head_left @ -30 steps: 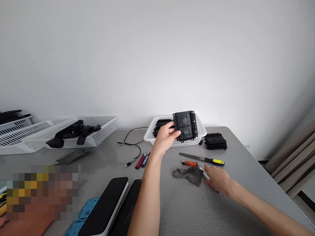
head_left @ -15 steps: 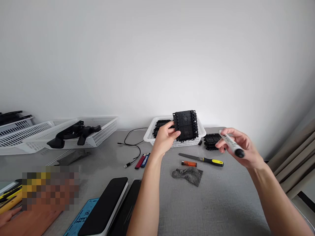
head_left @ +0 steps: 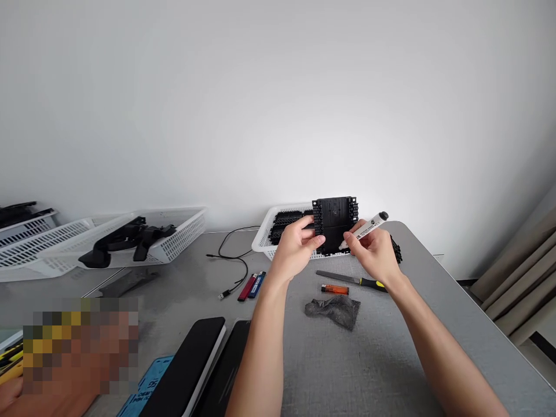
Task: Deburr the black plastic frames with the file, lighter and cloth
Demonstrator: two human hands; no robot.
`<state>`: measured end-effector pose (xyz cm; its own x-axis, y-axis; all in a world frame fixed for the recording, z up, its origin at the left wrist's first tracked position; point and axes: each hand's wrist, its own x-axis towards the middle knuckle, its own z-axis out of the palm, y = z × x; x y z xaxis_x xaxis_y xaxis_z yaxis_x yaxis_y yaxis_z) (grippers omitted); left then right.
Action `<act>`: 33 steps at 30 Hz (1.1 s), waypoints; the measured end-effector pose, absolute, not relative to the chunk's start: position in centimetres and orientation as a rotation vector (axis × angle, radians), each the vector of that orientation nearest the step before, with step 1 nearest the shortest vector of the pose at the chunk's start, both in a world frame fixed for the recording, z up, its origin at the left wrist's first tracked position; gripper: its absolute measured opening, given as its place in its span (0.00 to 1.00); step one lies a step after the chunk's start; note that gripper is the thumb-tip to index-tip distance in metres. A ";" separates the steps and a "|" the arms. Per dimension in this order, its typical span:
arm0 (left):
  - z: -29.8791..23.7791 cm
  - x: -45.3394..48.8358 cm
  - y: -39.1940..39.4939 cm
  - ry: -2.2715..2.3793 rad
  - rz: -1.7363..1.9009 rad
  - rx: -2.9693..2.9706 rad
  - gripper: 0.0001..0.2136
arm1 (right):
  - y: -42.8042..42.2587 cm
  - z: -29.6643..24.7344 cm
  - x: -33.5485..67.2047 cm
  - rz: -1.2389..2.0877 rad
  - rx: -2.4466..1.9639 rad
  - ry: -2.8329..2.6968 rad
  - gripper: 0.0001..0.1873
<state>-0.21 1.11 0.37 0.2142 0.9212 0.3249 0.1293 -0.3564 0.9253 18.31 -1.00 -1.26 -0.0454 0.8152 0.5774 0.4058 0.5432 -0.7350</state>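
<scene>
My left hand [head_left: 299, 246] grips a black plastic part [head_left: 335, 223] by its left side, holding it raised with its flat face toward me. The part has toothed, ribbed edges. In my right hand [head_left: 376, 252] is a white marker [head_left: 369, 226] with a black end, tilted so its tip is at the lower right of the part; whether it touches the surface I cannot tell. Behind the part stands a white basket [head_left: 263, 240] with similar black parts [head_left: 286, 219] in it. More black parts [head_left: 395, 250] lie to the right, mostly behind my right hand.
Below my hands lie a file [head_left: 339, 276], an orange lighter [head_left: 335, 289] and a grey cloth [head_left: 334, 311]. To the left are a cable [head_left: 247, 266], red and blue lighters [head_left: 252, 286], black-topped boxes [head_left: 191, 365] and white baskets [head_left: 186, 234]. Another person's blurred hand [head_left: 82, 353] is at lower left.
My right hand has moved left with the marker, bringing its tip to the black part and turning the black end upward. The part has shifted slightly right in my left hand.
</scene>
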 end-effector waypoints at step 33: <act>1.3 0.5 0.2 0.905 1.215 1.535 0.25 | -1.9 -0.3 19.4 0.568 -0.935 -1.601 0.12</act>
